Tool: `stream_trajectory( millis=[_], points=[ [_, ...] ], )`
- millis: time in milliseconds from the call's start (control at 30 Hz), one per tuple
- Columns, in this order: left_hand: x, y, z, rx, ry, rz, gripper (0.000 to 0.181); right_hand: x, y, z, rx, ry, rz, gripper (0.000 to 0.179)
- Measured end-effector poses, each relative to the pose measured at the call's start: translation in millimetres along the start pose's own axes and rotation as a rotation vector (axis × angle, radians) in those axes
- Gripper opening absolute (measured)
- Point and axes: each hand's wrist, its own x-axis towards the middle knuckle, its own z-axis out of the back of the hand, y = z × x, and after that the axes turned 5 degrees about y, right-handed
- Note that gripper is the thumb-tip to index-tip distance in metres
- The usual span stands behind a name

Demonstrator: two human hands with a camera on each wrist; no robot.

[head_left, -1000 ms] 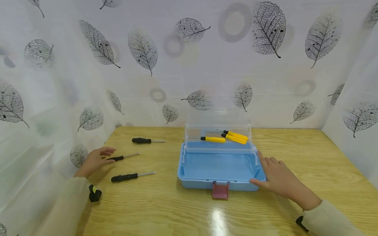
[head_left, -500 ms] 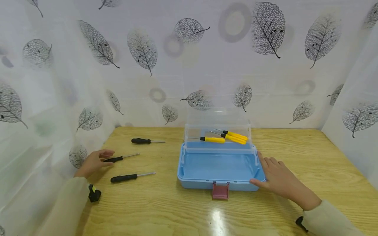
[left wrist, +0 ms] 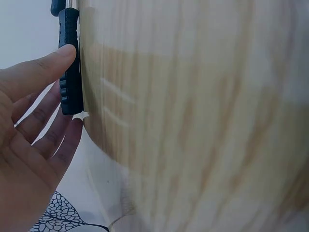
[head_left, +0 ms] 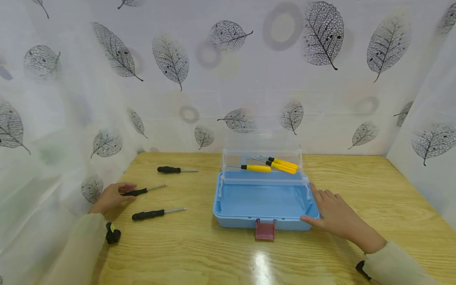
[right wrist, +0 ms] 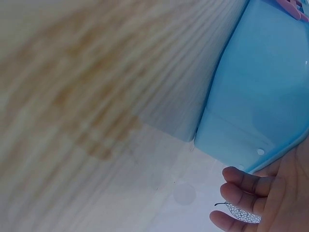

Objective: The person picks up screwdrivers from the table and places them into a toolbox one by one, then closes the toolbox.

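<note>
On the left of the table, my left hand holds the black handle of a screwdriver, whose metal shaft points right. In the left wrist view the thumb lies on that ribbed handle, with the other fingers behind it. Two more black-handled screwdrivers lie nearby, one farther back and one nearer. My right hand rests against the right side of a light blue toolbox, thumb on the front rim and index finger stretched along the side. Its other fingers bend loosely in the right wrist view.
The toolbox's clear lid stands raised at the back. Several yellow-handled screwdrivers lie in its clear upper tray. A pink latch hangs at the front. Leaf-patterned curtain borders the wooden table behind and at the sides.
The left hand's thumb and fingers have closed on the middle screwdriver's handle, having hovered over its end. The right hand and toolbox stay put; the head view has shifted slightly.
</note>
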Motion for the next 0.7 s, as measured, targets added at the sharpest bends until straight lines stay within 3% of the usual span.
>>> stream_trajectory(
  millis=[467, 700],
  points=[
    [0.1, 3.1, 0.0, 0.062, -0.006, 0.003, 0.041, -0.4, 0.6, 0.3, -0.005, -0.007, 0.007, 0.103],
    [-1.9, 0.3, -0.1, 0.09, -0.029, 0.037, 0.039, 0.1, 0.8, 0.7, 0.0, 0.005, -0.003, 0.102]
  ],
)
